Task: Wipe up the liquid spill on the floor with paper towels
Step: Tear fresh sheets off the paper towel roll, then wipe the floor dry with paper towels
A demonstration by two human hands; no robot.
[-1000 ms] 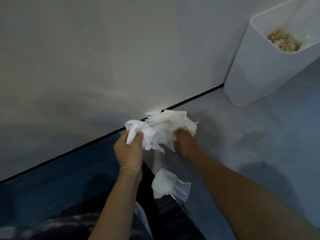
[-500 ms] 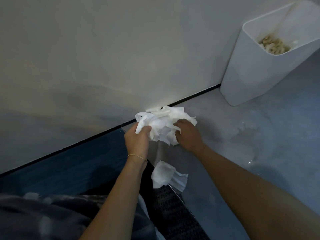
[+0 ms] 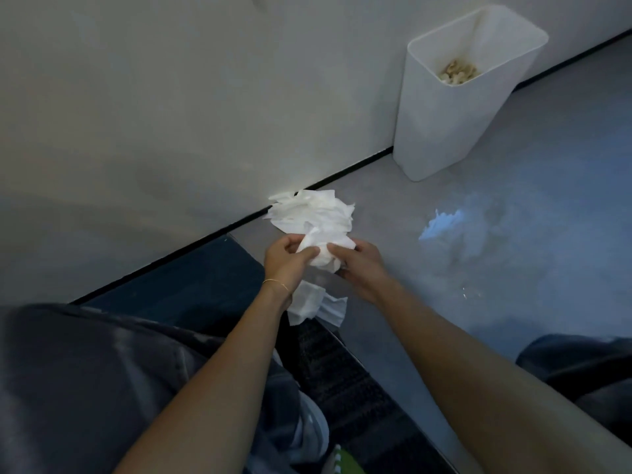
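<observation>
Here, from the head camera, we look down on two bare forearms reaching over a grey floor (image 3: 547, 148), close to the foot of a pale wall (image 3: 171, 97). The left hand (image 3: 285, 260) has its fingers curled round the lower part of a crumpled bunch of white paper towels (image 3: 314, 217), with the thumb laid across the front. The right hand (image 3: 359, 265) grips the same bunch from the other side, fingertips pressed into the paper, so both hands grasp it between them. The looser upper sheets fan out towards the dark line where wall and floor meet. We cannot quite tell whether they touch the floor or hang just above it.

A thin gold bracelet (image 3: 275, 283) sits on the left wrist. Just below the hands, a second crumpled towel (image 3: 313, 304) lies on the floor by the edge of a dark blue mat (image 3: 191, 278).

To the right of the hands, we see the spill (image 3: 444, 227), a wet patch with a pale blue glint spreading over the grey surface. A few small bright drops (image 3: 465, 294) lie nearer to us. Beyond it, a tall white bin (image 3: 444, 131) stands upright against the wall, with some pale scraps (image 3: 458, 71) inside. A grey trouser leg (image 3: 85, 388) fills the lower left corner.
</observation>
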